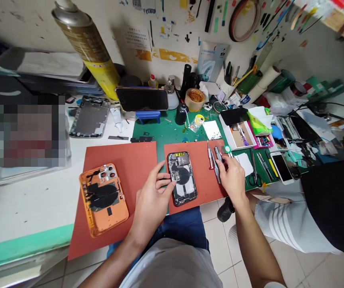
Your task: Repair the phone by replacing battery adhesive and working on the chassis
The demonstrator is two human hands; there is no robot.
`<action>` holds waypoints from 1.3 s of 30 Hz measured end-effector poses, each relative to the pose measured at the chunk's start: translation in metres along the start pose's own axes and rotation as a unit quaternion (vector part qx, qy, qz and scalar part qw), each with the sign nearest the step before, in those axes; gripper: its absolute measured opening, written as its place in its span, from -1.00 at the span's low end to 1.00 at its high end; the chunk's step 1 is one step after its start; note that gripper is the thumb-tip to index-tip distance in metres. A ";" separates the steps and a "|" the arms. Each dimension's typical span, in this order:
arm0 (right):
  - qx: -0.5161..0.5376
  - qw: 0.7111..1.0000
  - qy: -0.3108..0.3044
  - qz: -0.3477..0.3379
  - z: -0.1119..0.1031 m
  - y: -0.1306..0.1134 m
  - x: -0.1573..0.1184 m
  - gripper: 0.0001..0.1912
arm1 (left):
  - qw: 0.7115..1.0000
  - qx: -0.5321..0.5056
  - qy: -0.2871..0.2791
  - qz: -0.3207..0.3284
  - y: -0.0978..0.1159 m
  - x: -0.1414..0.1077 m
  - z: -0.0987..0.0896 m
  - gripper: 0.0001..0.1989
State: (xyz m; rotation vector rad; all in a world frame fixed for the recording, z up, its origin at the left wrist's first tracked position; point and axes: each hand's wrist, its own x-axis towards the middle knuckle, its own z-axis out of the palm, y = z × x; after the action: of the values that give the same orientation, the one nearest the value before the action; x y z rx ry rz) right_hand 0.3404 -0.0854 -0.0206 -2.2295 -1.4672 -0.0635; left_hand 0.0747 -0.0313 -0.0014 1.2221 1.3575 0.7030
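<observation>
An opened black phone housing [184, 176] with its inner parts showing lies on the right red mat [203, 188]. My left hand [154, 196] is at its left edge, fingers apart, the fingertips at or just over the frame. At the mat's right side my right hand [233, 176] has its fingers bent over a grey screwdriver [217, 172]; whether they grip it is hard to tell. A thinner screwdriver with a red part [210, 156] lies just left of it. On the left red mat [142, 160] rests an orange phone housing [104, 200] with camera rings at its top.
Behind the mats, a dark-screened phone [142, 99] leans on a blue stand [148, 117]. Black scissors [254, 174] and a white phone [282, 168] lie to the right, near a white box [239, 134]. A yellow spray can [91, 52] stands back left. Another person's leg [283, 224] is at right.
</observation>
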 end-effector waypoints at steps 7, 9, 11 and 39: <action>0.027 1.000 0.009 0.007 -0.018 -0.016 -0.021 -0.64 | 0.994 -0.112 0.011 -0.016 -0.008 -0.002 -0.016 -0.11; 0.030 0.999 0.008 0.015 -0.024 -0.017 -0.028 -0.64 | 0.993 -0.117 0.025 -0.016 -0.010 -0.004 -0.028 -0.10; 0.027 0.999 0.009 0.028 -0.029 -0.016 -0.033 -0.63 | 0.992 -0.118 0.038 -0.020 -0.011 -0.006 -0.038 -0.11; 0.419 0.879 -0.064 0.217 -0.040 -0.036 -0.037 -0.56 | 0.983 -0.181 0.014 -0.013 -0.020 -0.020 -0.029 -0.27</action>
State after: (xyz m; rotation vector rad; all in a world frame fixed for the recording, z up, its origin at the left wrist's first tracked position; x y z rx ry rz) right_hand 0.3019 -0.1219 0.0174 -1.7606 -0.7644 0.7342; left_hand 0.0389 -0.0485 -0.0074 0.9053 1.2013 0.9080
